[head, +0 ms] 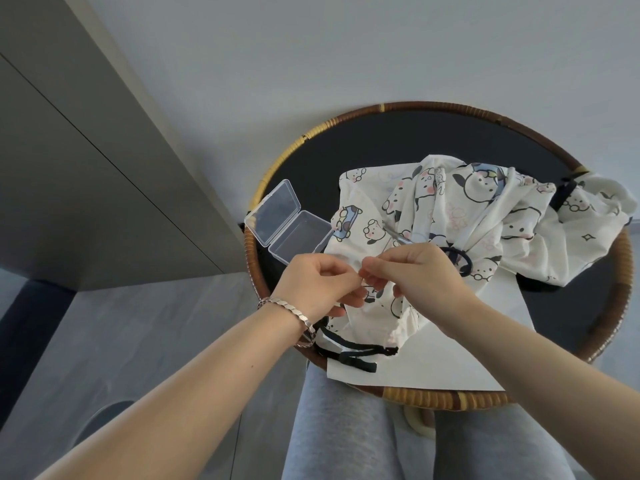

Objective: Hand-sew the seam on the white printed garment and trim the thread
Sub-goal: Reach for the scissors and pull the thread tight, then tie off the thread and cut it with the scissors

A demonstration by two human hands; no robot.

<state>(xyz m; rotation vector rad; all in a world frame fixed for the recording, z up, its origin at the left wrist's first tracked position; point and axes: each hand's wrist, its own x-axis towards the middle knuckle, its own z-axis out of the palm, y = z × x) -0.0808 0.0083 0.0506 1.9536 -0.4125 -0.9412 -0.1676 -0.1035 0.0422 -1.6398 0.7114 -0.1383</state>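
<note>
View from above a seated person's lap onto a round table (450,398) with a woven rattan rim and a dark top. The white printed garment (485,209), covered in cartoon puppies, lies heaped from the table's centre out to 3 o'clock, and its near edge trails to 6 o'clock over a white paper sheet (450,358). The left hand (318,289), with a silver bracelet (291,311) at the wrist, and the right hand (419,275) meet at 7 o'clock just above that edge; both pinch narrowly, fingertips nearly touching. What they hold is too fine to see, probably the thread or a needle. An open clear plastic box (289,225) sits at 9 o'clock; black-handled scissors (467,263) lie on the cloth, just behind the right hand.

Risks, as judgement: the thread could slip or tangle if the pinch loosens; a needle could prick a fingertip with the hands this close; tugging the cloth could drag the scissors off the table.
</note>
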